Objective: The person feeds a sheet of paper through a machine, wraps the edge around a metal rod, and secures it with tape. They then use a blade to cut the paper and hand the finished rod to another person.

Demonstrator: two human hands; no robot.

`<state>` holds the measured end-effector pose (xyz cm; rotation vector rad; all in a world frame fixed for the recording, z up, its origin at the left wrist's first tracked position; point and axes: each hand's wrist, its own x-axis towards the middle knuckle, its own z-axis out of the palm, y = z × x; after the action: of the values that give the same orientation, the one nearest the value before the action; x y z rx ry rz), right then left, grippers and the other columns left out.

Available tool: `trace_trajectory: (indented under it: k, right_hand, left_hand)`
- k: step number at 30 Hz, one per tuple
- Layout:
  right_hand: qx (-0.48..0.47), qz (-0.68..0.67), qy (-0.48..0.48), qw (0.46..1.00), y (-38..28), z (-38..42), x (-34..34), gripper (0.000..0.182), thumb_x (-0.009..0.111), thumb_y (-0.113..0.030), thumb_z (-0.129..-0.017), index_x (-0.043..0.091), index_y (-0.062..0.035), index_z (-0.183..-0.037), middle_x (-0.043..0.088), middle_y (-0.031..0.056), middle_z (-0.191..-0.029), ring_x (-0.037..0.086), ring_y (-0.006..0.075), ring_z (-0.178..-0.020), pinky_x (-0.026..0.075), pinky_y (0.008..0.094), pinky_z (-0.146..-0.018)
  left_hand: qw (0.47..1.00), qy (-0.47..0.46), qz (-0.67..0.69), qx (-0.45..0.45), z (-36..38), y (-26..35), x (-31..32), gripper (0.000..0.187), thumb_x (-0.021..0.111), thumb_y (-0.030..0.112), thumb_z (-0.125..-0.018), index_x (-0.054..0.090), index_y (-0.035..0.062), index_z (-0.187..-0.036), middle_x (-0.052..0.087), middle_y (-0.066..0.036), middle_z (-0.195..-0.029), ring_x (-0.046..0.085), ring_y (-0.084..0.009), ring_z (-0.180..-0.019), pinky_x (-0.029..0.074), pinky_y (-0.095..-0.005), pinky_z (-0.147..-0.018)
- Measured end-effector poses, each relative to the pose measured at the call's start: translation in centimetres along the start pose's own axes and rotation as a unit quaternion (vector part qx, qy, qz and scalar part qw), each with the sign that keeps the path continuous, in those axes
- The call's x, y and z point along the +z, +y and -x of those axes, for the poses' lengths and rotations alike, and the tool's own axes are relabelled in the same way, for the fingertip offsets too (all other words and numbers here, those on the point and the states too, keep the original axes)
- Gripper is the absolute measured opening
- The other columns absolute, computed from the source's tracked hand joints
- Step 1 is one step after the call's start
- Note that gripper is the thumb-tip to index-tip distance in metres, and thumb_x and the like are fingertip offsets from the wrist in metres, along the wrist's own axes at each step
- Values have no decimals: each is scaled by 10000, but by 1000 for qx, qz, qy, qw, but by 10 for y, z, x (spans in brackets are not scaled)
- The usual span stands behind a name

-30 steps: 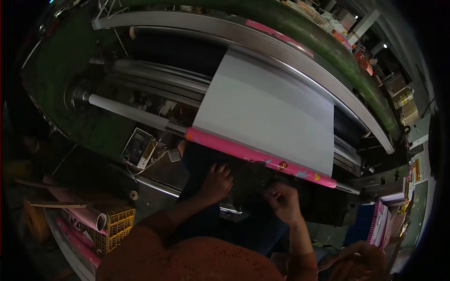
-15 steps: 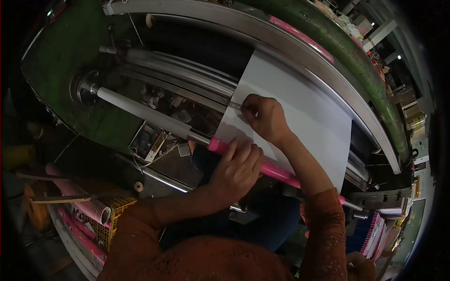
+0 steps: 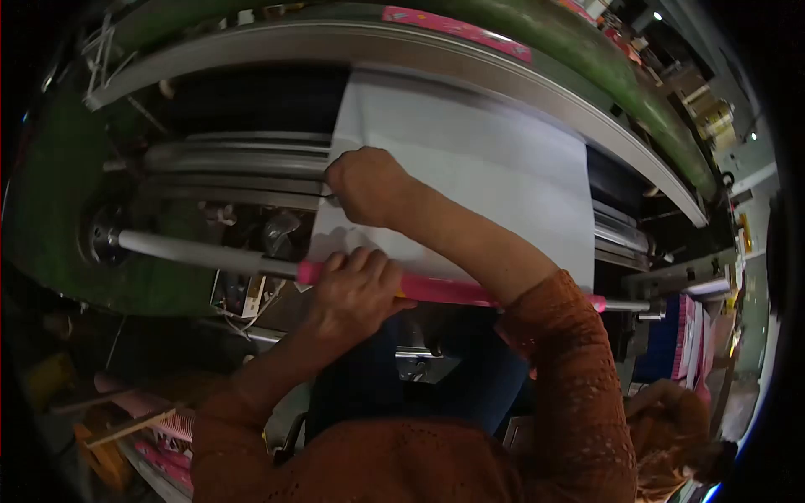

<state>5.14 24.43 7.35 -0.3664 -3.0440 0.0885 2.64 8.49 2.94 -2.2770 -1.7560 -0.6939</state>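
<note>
A wide white sheet (image 3: 470,168) runs down from under the metal beam to a pink roll (image 3: 444,289) on a metal shaft. My left hand (image 3: 356,289) lies over the roll near its left end, fingers curled over the top. Above it, my right hand (image 3: 367,186) is closed at the sheet's left edge, by the metal bars. Its fingertips are turned away, so anything in them is hidden.
A metal beam (image 3: 277,38) and a green roller (image 3: 587,54) cross the top. Below the shaft at left is a small box of items (image 3: 239,292). Another person (image 3: 671,427) is at the lower right, near blue and pink stacks (image 3: 675,335).
The view has turned and shifted, so the roll lies more level. My right hand has turned over, its fingertips now hidden. My left hand stays on the roll. Another person shows more at lower right.
</note>
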Motion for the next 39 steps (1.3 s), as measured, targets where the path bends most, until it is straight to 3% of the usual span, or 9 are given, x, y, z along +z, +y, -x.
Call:
trace_trajectory:
  k: [11,15,20,29,33,34,36,37,39]
  right_hand:
    - [106,46,-28,993,158,283,-34,90,625,-127,-713,596,-44,-733,623,165,-721,622,387,-706,498,456,-634]
    - [246,181,-83,948,197,386,-70,37,600,-45,-711,604,-48,-747,614,171,-736,622,386,-739,496,450,-626]
    - [266,-22,368,891,89,399,-75,161,669,64,-706,602,-27,-820,605,124,-759,611,316,-708,487,362,-620]
    - [394,-127,504,758,26,483,-15,108,686,33,-780,627,-3,-862,625,117,-805,620,232,-686,496,275,-633]
    - [509,-147,578,620,18,531,6,43,646,26,-849,625,17,-886,635,26,-804,566,74,-724,458,211,-676]
    - [525,-195,610,560,19,541,13,34,635,18,-865,624,23,-897,639,24,-809,573,70,-739,455,203,-704]
    - [494,-203,655,535,24,546,10,64,626,-19,-896,608,13,-948,650,43,-835,595,84,-765,474,212,-724]
    - [474,-218,668,530,28,543,8,77,632,-41,-903,604,7,-957,652,51,-849,600,92,-767,481,215,-725]
    - [438,-221,683,542,37,525,-4,70,623,-50,-913,605,13,-940,645,53,-850,593,94,-767,474,209,-731]
  left_hand:
    - [997,-59,-48,-27,-3,3,-2,517,813,392,-564,554,78,-883,540,-77,-869,535,-273,-848,422,-408,-722]
    - [993,-83,-80,-23,0,-4,1,519,821,343,-566,549,71,-915,537,-85,-879,541,-287,-847,431,-413,-705]
    - [986,-124,-112,7,-13,14,-1,435,789,251,-649,528,69,-945,531,-110,-909,554,-303,-843,446,-414,-691]
    - [991,-57,-63,103,-177,269,144,211,669,251,-779,562,75,-823,572,-81,-796,604,-241,-774,501,-341,-644]
    - [994,-4,-38,99,-232,364,191,73,580,162,-787,584,93,-764,586,-61,-739,615,-207,-694,501,-318,-566]
    - [994,13,-55,97,-242,383,196,45,582,144,-775,597,103,-773,593,-55,-740,614,-184,-682,488,-300,-540]
    - [992,21,-25,126,-255,401,202,86,569,156,-786,609,83,-809,599,-58,-759,611,-187,-692,484,-292,-544]
    - [983,18,-1,183,-260,403,206,125,554,157,-799,607,60,-858,607,-70,-786,615,-203,-713,492,-303,-562]
    - [976,5,59,208,-253,404,207,371,533,172,-823,572,-29,-1133,612,-151,-1062,586,-264,-990,476,-380,-845]
